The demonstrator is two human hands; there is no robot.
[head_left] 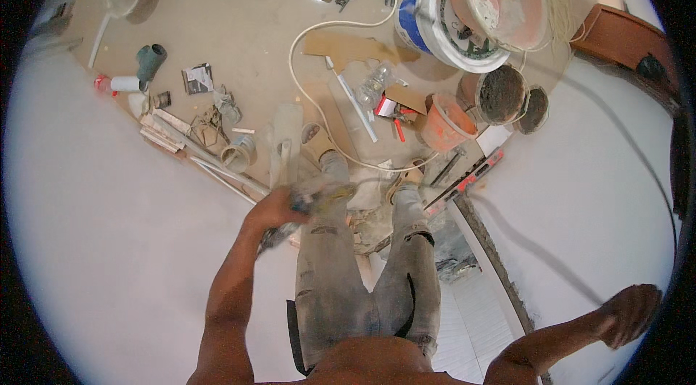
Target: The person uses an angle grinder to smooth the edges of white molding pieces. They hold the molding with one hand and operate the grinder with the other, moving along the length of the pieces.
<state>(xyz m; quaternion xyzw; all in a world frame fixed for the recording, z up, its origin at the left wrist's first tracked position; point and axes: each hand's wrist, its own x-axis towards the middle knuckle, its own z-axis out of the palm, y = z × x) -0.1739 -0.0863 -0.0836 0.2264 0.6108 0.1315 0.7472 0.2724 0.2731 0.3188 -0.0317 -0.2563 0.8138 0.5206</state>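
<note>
My left hand (277, 209) is closed at its fingers around a motion-blurred greyish thing (322, 195) with yellow and blue patches, held in front of my left leg. Its kind is too smeared to make out. A dark part of something pokes out below that hand. Far to the right, my right hand (631, 316) is raised beside the white wall with its fingers curled. Whatever is in them, if anything, does not show. Between the hands are my legs in grey torn jeans (333, 283), standing among rubble.
Ahead lie a white cable (292, 59), a clear plastic bottle (375, 85) and cardboard (355, 48). An orange bucket (447, 124), a large white-and-blue bucket (428, 15) and a mortar-crusted bucket (500, 93) stand right. A red-and-black spirit level (464, 183) leans near my right foot. Pipes (232, 173) lie left.
</note>
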